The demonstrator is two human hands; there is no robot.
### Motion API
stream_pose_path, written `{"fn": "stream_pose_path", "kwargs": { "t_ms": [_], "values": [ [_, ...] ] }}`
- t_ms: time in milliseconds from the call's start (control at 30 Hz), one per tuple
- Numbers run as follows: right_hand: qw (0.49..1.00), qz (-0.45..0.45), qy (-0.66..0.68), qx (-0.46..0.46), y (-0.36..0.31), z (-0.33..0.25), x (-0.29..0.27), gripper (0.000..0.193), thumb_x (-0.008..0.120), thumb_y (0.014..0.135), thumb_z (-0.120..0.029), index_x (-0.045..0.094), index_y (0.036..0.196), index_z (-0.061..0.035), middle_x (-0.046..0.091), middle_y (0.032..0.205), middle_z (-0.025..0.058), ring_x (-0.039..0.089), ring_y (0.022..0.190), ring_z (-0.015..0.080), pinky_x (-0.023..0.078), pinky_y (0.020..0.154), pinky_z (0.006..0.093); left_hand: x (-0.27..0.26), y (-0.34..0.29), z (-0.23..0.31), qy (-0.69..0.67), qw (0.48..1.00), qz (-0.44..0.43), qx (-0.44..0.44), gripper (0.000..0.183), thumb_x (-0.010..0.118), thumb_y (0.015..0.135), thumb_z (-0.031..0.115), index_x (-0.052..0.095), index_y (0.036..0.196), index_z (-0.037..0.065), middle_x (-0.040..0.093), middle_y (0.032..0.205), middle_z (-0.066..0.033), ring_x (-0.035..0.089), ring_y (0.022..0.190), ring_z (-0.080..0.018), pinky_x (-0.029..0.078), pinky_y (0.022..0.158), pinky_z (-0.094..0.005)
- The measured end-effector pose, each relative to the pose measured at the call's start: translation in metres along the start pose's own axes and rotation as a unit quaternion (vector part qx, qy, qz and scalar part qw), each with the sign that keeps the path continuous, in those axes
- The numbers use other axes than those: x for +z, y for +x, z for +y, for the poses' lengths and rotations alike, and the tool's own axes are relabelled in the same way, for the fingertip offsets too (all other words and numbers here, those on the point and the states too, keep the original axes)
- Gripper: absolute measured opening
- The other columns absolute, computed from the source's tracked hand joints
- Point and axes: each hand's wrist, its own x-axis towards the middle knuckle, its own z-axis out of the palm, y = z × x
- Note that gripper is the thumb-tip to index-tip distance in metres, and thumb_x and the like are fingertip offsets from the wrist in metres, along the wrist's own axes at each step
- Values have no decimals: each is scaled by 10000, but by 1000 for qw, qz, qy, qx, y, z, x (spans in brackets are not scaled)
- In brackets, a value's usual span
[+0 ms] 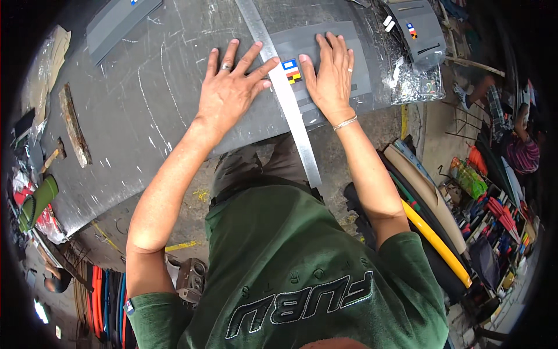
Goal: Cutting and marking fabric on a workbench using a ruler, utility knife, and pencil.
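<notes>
Steadying a metal straightedge (pixel 288 104) along a grey sheet (pixel 296 43)

Both hands were down, nothing gripped in either. My left hand (pixel 226 87) lay palm-down with fingers spread, mostly on the dark, scuffed table (pixel 116 110); its index finger and thumb reached the near side of the bar. Seemed to be bracing it, though pressure couldn't be read. My right hand (pixel 331 78) lay flat on the sheet, fingers fairly close together, thumb set apart beside the coloured patch (pixel 291 71).

Sheet was on the table near its front edge, to the right of the bar. Bar ran past the patch's left side, its near end overhanging the table toward me. Couldn't tell how much of the sheet's edge sat under it.

Step in hand, my read: alignment. Bar being set against the sheet, sheet pinned so it wouldn't creep. Neither hand had a marker or blade.

Next move, as I judged it: check the bar's line against the patch, then lock it with spread fingers before freeing the right hand. Main risk: the overhanging end getting bumped and swinging the line off.
</notes>
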Motion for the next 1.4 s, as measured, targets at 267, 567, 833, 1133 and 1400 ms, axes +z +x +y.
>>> {"fn": "stream_pose_path", "kwargs": {
  "t_ms": [267,567,833,1133,1400],
  "values": [
    [999,-17,-28,-6,-1,0,9,594,643,978,-396,510,1452,-63,459,1527,148,322,1498,380,194,1236,583,2,6,13,-115,983,-37,138,509,568,994,498,561,1455,284,421,1603,32,342,1516,-234,280,1246,-535],
    [999,-12,-31,-12,-1,0,10,586,643,974,-402,521,1447,-77,466,1529,135,324,1498,369,201,1237,576,-8,-28,-5,-106,984,-24,142,443,604,978,482,648,1357,257,554,1471,40,403,1472,-211,309,1241,-497],
    [993,-59,20,-97,-8,-1,-1,546,653,972,-402,569,1419,-101,499,1506,114,366,1490,325,236,1248,517,-26,-18,-45,-229,964,32,-134,287,666,990,266,731,1189,70,694,1161,-140,670,1075,-346,524,967,-431],
    [987,-43,82,-132,-8,2,-2,496,686,971,-306,571,1416,-119,538,1466,90,431,1444,313,292,1241,502,-11,48,1,-115,971,-39,-208,766,832,837,292,490,1441,-31,653,1191,-314,677,1100,-434,555,945,-453],
    [996,-34,58,-59,-5,-34,-36,303,707,955,-223,704,1217,-71,684,1272,78,614,1257,273,479,1070,410,-25,54,-14,-251,948,-113,-157,337,715,919,233,667,1172,15,761,966,-151,737,933,-318,559,876,-392]
  ]
}}
